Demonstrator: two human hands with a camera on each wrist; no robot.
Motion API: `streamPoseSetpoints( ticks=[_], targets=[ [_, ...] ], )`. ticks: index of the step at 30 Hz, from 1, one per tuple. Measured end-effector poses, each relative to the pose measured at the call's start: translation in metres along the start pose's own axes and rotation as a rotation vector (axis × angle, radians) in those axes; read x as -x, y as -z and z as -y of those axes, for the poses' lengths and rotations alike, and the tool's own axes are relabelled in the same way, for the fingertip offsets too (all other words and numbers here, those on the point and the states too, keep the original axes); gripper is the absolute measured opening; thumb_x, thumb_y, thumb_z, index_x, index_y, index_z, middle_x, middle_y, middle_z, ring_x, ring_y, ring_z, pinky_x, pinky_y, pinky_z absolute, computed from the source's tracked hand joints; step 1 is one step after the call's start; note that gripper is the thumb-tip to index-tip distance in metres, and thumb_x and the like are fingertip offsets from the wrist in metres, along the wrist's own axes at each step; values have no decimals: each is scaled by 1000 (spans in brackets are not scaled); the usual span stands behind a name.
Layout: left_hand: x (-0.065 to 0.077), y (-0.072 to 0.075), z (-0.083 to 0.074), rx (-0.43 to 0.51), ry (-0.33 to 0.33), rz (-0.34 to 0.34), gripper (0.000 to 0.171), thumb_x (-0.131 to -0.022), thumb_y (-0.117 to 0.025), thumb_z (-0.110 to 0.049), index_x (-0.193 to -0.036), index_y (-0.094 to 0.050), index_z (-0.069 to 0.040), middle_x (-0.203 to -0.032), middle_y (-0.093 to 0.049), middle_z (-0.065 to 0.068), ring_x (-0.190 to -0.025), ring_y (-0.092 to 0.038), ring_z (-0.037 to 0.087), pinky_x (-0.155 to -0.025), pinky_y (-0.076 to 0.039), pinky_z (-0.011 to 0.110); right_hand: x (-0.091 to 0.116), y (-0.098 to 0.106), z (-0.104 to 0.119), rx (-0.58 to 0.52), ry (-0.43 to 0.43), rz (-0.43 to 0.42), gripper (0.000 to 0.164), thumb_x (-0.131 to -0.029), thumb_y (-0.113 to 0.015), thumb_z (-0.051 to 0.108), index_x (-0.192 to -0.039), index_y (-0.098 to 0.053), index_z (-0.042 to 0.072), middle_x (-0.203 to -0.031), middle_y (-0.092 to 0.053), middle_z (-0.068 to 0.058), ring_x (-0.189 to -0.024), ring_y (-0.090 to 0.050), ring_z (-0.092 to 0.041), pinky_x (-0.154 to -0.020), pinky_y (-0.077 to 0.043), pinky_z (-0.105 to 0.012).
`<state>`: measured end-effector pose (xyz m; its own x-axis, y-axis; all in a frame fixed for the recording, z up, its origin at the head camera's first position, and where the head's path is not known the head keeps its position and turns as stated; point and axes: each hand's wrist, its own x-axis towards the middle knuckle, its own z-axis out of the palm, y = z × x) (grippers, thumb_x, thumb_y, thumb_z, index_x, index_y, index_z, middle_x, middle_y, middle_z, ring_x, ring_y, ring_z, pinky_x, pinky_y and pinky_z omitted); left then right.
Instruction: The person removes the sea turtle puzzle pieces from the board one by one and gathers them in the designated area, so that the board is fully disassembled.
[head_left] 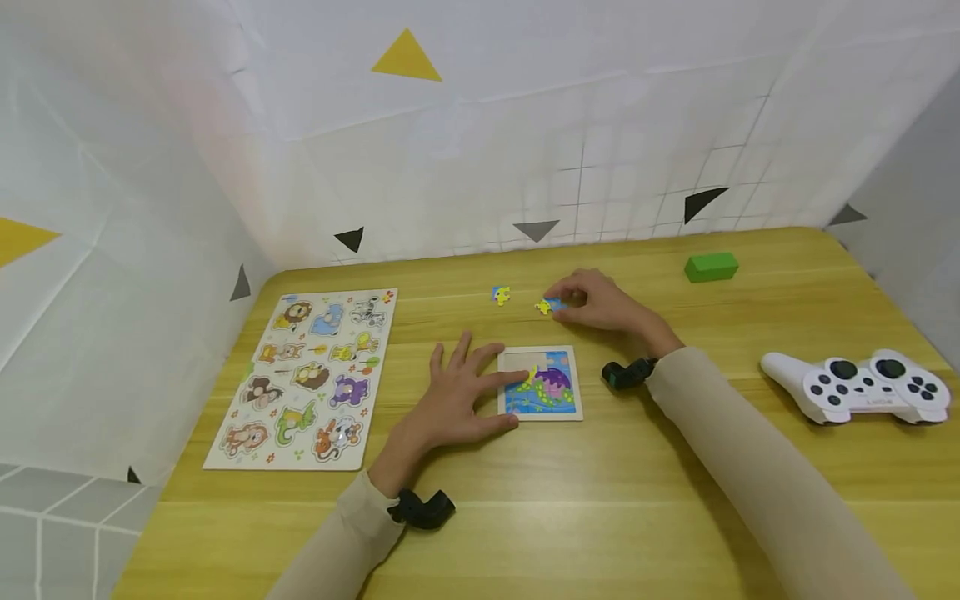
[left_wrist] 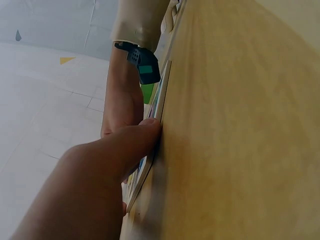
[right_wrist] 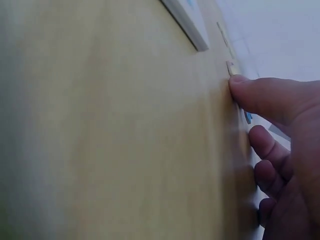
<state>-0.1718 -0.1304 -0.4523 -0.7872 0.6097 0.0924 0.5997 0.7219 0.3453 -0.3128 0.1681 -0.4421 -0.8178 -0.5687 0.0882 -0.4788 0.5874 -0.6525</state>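
A small square jigsaw puzzle (head_left: 553,390) in a white frame lies on the table, showing a purple and yellow picture on blue; its upper left part is bare. My left hand (head_left: 453,400) rests over its left side with spread fingers, the thumb at the frame's lower edge and the index finger on the picture. Beyond the frame, my right hand (head_left: 596,302) pinches a yellow and blue jigsaw piece (head_left: 543,307) between thumb and index finger, low at the tabletop. Another yellow and blue piece (head_left: 501,295) lies just left of it.
An animal peg-style puzzle board (head_left: 300,383) lies at the left. At the right are a white game controller (head_left: 858,387) and, farther back, a green block (head_left: 711,267). White patterned sheeting (head_left: 480,167) stands behind the wooden table (head_left: 570,517).
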Motion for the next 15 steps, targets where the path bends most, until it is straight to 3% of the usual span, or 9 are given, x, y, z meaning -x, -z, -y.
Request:
streamPoseSetpoints(
  ticks=[7,15],
  targets=[
    [0,-1,2,-8,-4,3,61,-90,-57,-69,-147,-49,-49,-165,-32,2,-156,-5,51,-114,-1,79,-14,-1,-6,61,-37,-23,34,-94,-73,27,-126,-72,17,-107,-63,-10,-97,-51,-25,-83,-37,-39],
    [-1,-4,4,-15,-5,-5,61,-90,-56,-70,-147,-48,-50,-165,-31,0,-156,-5,50,-114,-1,79,-21,1,-1,62,-102,-19,37,-93,-73,29,-128,-71,19,-107,-61,-11,-100,-52,-27,-88,-37,-45]
  ],
)
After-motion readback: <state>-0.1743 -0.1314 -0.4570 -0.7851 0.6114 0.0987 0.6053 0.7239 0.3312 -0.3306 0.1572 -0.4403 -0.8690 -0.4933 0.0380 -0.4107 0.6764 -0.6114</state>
